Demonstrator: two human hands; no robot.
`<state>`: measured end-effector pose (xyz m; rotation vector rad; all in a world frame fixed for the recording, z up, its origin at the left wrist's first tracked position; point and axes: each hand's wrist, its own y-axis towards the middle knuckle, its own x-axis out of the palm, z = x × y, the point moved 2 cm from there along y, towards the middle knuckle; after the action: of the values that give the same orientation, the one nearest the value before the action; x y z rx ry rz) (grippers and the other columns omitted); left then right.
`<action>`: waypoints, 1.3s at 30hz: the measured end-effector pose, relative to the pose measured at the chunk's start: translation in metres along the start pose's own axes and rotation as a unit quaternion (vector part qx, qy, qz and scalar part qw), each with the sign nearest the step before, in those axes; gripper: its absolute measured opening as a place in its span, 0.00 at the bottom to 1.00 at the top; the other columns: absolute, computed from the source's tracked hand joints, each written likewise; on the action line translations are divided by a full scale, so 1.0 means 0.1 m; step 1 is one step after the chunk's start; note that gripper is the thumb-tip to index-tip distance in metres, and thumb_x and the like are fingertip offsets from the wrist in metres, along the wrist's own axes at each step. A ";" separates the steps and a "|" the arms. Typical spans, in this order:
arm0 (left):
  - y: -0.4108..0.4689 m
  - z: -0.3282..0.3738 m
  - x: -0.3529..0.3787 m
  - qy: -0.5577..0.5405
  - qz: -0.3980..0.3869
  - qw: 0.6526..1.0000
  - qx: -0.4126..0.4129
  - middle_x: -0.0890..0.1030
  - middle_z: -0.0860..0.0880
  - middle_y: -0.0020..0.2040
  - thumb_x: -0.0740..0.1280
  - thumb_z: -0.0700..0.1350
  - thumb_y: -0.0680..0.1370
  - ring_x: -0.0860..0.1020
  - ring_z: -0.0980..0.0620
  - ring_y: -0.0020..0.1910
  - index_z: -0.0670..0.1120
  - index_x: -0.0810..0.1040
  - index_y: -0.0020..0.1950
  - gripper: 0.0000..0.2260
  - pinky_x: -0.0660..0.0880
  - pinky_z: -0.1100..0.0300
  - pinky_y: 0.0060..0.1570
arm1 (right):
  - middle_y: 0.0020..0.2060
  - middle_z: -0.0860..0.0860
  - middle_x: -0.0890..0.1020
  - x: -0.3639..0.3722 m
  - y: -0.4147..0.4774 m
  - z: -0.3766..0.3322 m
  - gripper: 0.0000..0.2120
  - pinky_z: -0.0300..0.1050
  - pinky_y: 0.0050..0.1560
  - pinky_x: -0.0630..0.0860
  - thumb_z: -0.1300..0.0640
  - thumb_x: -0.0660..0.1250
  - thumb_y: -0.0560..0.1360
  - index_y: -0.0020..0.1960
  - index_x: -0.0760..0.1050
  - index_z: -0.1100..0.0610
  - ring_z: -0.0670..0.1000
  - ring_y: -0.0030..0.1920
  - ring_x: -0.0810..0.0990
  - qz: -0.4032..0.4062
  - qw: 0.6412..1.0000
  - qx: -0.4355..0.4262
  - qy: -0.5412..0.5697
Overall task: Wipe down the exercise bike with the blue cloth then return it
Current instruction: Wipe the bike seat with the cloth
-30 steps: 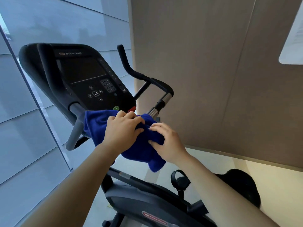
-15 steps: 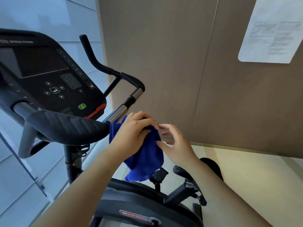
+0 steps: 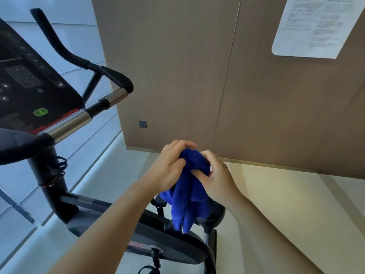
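Two grips now, left hand [image 3: 169,169] and right hand [image 3: 219,178] curled round the blue cloth [image 3: 189,196], lifted off the handlebar [image 3: 69,125] of the exercise bike [image 3: 162,244] since a second ago and bunched in mid-air, seemingly above the seat [image 3: 216,214]; likely refolding before another pass or returning.

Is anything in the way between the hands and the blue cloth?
No, nothing visible. The left hand and the right hand both grip the blue cloth directly, bunched between them in the air beside the exercise bike. The spot where the cloth gets returned is not in view.
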<state>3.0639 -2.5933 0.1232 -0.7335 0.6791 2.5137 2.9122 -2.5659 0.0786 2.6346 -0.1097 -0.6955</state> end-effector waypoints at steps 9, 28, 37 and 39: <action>0.53 -0.03 0.66 0.076 0.048 0.995 -0.041 0.68 0.60 0.60 0.69 0.46 0.74 0.67 0.64 0.57 0.54 0.61 0.70 0.28 0.64 0.65 0.58 | 0.44 0.42 0.80 -0.81 0.26 0.47 0.09 0.39 0.45 0.75 0.57 0.68 0.73 0.48 0.74 0.44 0.45 0.45 0.79 0.015 1.000 -0.019 0.010; 1.02 -0.89 0.43 0.121 0.045 0.989 -0.077 0.79 0.54 0.41 0.64 0.34 0.69 0.75 0.56 0.41 0.51 0.73 0.46 0.13 0.73 0.60 0.41 | 0.36 0.45 0.69 -0.30 1.07 1.07 0.06 0.31 0.35 0.65 0.61 0.72 0.70 0.46 0.80 0.55 0.45 0.36 0.72 -0.055 0.993 0.017 -0.105; 0.81 -1.75 0.72 0.203 -0.047 0.974 -0.091 0.72 0.50 0.50 0.66 0.35 0.68 0.71 0.50 0.47 0.48 0.75 0.51 0.14 0.69 0.59 0.43 | 0.44 0.47 0.68 0.32 0.85 1.62 0.22 0.37 0.49 0.68 0.57 0.71 0.71 0.64 0.74 0.50 0.50 0.48 0.72 -0.180 0.956 0.089 -0.214; 0.64 -1.94 0.90 0.188 -0.099 0.970 -0.117 0.71 0.49 0.53 0.67 0.35 0.69 0.71 0.49 0.51 0.47 0.74 0.53 0.15 0.71 0.58 0.48 | 0.47 0.47 0.67 0.46 0.66 1.79 0.25 0.37 0.51 0.66 0.55 0.71 0.71 0.67 0.70 0.51 0.50 0.52 0.72 -0.231 0.934 0.124 -0.242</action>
<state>3.0342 -2.7287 -0.0515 -1.3160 0.4043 2.3130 2.8667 -2.6998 -0.0566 2.6806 0.3156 -1.5770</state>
